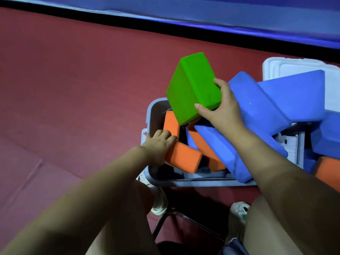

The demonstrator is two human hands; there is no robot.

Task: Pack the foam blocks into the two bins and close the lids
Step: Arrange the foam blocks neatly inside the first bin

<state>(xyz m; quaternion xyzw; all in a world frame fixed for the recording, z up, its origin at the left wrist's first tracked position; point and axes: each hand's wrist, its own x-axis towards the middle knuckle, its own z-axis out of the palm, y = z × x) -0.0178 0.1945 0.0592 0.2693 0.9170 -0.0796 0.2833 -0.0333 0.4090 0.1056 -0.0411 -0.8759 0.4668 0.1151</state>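
A: Right hand (219,105)?

B: Holds the green foam block (191,87) by its near corner: thumb on the lower face, fingers wrapped over the upper edge. The block juts up and away from the palm, tilted, above the grey bin (153,111).

A: Left hand (159,142)?

B: Fingers curled over an orange block (183,158) at the bin's near-left edge. The knuckles touch a second orange block (171,124) standing just beyond the fingertips. Pressing or gripping, I cannot tell for sure; the fingers bend round the block's top edge.

A: What lies past the right wrist?

B: A long blue block (239,153) runs under the right forearm, slanted across the bin rim. Further right of the hand, more blue blocks (287,96) are piled crosswise, one upon another. Beyond them a white lid (272,67) lies flat on the floor.

A: Materials?

B: Blocks are matte foam with rounded edges, brick-shaped, and slightly scuffed. The green one shows small specks near the thumb. The bin is smooth grey plastic with a rounded lip. The floor (73,89) is dull red matting, with seams showing to the left of the left arm.

A: Anything else?

B: Another orange block (327,168) shows at the far right edge.
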